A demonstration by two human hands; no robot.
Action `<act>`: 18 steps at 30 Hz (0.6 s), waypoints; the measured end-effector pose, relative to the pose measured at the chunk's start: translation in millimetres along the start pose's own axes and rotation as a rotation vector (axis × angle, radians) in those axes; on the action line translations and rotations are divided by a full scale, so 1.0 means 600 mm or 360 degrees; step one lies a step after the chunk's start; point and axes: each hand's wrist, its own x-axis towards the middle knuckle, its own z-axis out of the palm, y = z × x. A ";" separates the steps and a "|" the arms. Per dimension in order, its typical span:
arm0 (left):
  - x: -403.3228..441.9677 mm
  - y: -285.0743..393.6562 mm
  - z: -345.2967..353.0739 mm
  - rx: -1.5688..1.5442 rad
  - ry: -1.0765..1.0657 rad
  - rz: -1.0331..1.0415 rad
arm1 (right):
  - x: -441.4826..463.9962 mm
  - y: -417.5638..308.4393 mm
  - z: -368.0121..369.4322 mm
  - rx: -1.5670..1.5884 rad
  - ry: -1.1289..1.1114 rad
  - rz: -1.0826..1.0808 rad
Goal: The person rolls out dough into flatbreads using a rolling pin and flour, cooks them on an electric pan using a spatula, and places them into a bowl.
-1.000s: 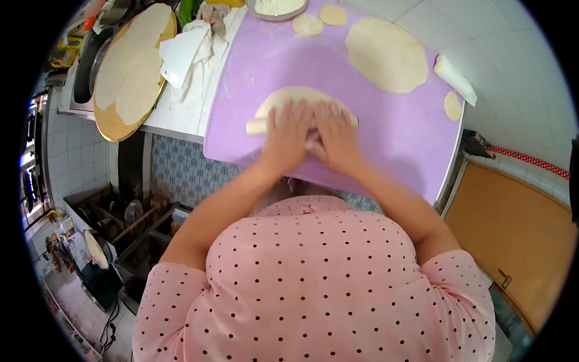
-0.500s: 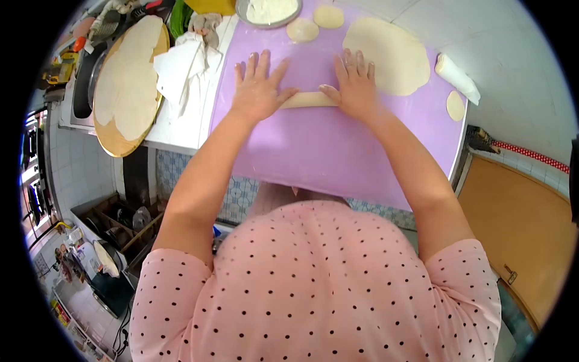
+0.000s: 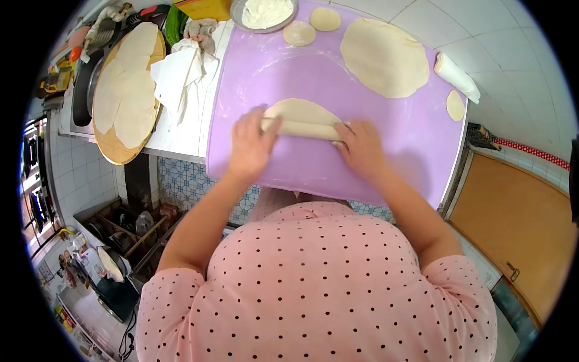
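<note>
A pale rolling pin [image 3: 301, 129] lies crosswise on the purple mat [image 3: 289, 163], apparently with dough wound around it. A half-round flap of the dough sheet [image 3: 304, 111] spreads flat beyond it. My left hand [image 3: 248, 140] is closed at the pin's left end, thumb along the near side. At the right end, my right hand [image 3: 363, 145] curls its fingers over the pin; slight blur softens both hands. Farther right lies a large flat dough sheet [image 3: 385, 58]. Two small dough rounds [image 3: 300, 34] sit near the mat's far edge.
A bowl of flour [image 3: 264, 13] stands at the far left of the mat. To the right are a white roll [image 3: 456, 78] and another small dough round [image 3: 455, 105]. A round board [image 3: 114, 149] with dough sheets and a white cloth [image 3: 181, 75] are on the left counter.
Both hands have drawn the pin toward my body, and their spread fingers have curled around its ends. A flap of dough now lies open beyond the pin.
</note>
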 end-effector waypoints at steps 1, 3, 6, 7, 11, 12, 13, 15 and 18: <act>-0.016 0.036 0.002 -0.0043 -0.0041 0.0014 | -0.014 -0.017 0.000 -0.0052 0.0045 -0.0034; -0.016 0.073 0.022 -0.0097 -0.0142 0.0050 | -0.016 -0.083 0.012 0.0123 0.0079 -0.0023; 0.046 0.062 0.048 -0.0020 -0.0247 0.0109 | 0.054 -0.084 0.032 -0.0027 0.0065 0.0121; 0.100 0.041 0.042 0.0073 -0.0253 0.0113 | 0.078 -0.069 0.038 -0.0135 0.0035 0.0197; 0.102 0.051 -0.011 0.0141 -0.0424 0.0032 | 0.083 -0.059 0.016 -0.0176 0.0022 0.0172; 0.051 0.049 0.012 0.0062 -0.0334 0.0054 | 0.028 -0.088 0.019 -0.0173 -0.0011 0.0131; 0.025 0.052 0.007 0.0035 -0.0319 0.0079 | 0.000 -0.099 0.024 -0.0172 -0.0044 0.0088; -0.013 0.057 0.002 -0.0034 -0.0321 0.0122 | 0.009 -0.084 0.043 -0.0271 0.0055 0.0123; 0.117 0.003 0.034 0.0113 -0.0102 0.0095 | 0.085 -0.032 0.039 -0.0337 0.0126 0.0356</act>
